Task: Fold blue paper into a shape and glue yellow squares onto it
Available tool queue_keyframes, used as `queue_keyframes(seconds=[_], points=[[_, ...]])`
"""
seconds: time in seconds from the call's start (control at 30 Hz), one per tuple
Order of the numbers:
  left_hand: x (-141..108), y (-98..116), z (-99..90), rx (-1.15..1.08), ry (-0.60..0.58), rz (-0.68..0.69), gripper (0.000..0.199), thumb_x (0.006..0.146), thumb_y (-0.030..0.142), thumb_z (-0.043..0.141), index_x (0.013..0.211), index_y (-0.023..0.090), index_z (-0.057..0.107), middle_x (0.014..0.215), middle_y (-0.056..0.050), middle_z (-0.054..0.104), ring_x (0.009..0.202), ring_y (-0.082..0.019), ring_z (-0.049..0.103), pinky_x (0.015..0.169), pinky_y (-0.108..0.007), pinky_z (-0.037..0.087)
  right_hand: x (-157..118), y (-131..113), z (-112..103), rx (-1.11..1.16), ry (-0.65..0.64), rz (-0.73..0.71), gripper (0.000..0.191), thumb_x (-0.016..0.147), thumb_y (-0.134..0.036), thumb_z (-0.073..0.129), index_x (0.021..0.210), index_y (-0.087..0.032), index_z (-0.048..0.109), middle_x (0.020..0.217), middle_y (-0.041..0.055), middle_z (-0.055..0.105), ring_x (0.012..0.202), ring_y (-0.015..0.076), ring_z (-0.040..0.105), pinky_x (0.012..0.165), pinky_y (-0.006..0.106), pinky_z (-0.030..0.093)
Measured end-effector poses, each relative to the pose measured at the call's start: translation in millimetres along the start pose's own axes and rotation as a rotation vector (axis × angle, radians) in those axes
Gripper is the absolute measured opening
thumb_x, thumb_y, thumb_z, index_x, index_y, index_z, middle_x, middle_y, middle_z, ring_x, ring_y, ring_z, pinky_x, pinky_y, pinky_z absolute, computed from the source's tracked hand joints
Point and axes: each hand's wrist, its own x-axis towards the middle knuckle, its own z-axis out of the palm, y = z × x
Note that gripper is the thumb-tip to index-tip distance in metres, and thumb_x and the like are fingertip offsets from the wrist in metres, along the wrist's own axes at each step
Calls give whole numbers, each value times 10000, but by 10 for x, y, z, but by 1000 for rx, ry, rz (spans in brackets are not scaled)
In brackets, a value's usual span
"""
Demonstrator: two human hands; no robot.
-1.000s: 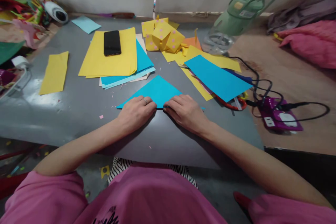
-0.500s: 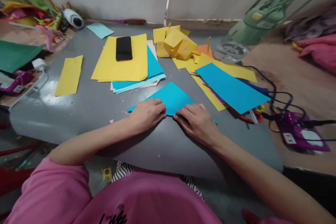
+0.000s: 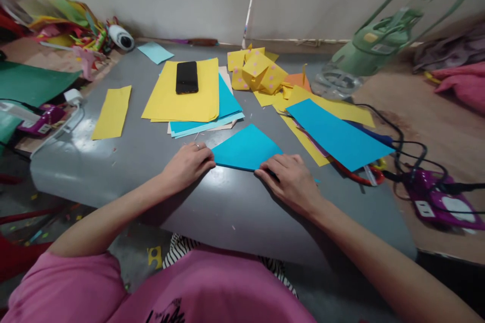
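A: What has the left hand [image 3: 192, 163] got?

B: The left end of the folded blue paper [image 3: 246, 145]. The grip is narrow, fingers drawn together over the near edge, hiding that corner.

A: And the right hand [image 3: 291, 180]?

B: Much the same: a narrow grip, thumb close to the fingers, holding the right end of that edge. I can't tell how much paper runs under the palm.

A: Where's the paper lying?

B: On the gray surface [image 3: 231, 212], between the hands, its peak pointing away from the person.

A: What could spoil it?

B: Uneven pressure, I'd say. If one hand bears down or tugs harder, the layers could slip and the edge would crease crooked. The surface is shiny, so the whole paper might skid too.

A: Anything farther out?

B: A loose blue sheet [image 3: 339, 133] lies to the right, over a red loop [image 3: 356, 178]; a careless elbow could shove it. Beyond the paper, a phone [image 3: 187, 78] rests on yellow sheets [image 3: 182, 107]. The green bottle [image 3: 366, 50] at the back could wet everything if knocked over with a loose lid; I can't tell how tight it is.
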Motion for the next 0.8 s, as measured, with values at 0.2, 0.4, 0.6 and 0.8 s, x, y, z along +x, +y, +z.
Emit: queue_keyframes(seconds=[0.2,0.4,0.6,0.8], points=[[-281,-387,-225,102,2,-73,198,999,295,558,901,181,687,890,-58,713,839,-204,631,737,-314,442,11,12,12,8,-1,3,301,1050,-353,493,842,-203,653,817,58,717,772,201,613,752,355,330],[-167,-24,-288,164,192,-10,231,1023,316,508,1053,193,701,1062,-95,716,994,-233,644,857,-368,470,24,30,33,-13,21,-35,279,1040,-332,513,836,-193,644,810,59,715,762,204,621,744,352,335],[470,644,55,169,-150,149,225,1001,318,583,1089,140,688,1073,-120,703,998,-245,645,874,-366,478,8,42,46,-45,52,-49,290,1041,-347,506,826,-207,641,750,47,695,744,206,615,732,351,331],[601,640,153,96,-139,150,232,1035,286,507,1043,172,709,1042,-91,708,977,-226,643,809,-330,476,20,47,60,-56,85,-66,315,1066,-338,459,833,-207,627,764,39,703,741,192,608,723,342,342]])
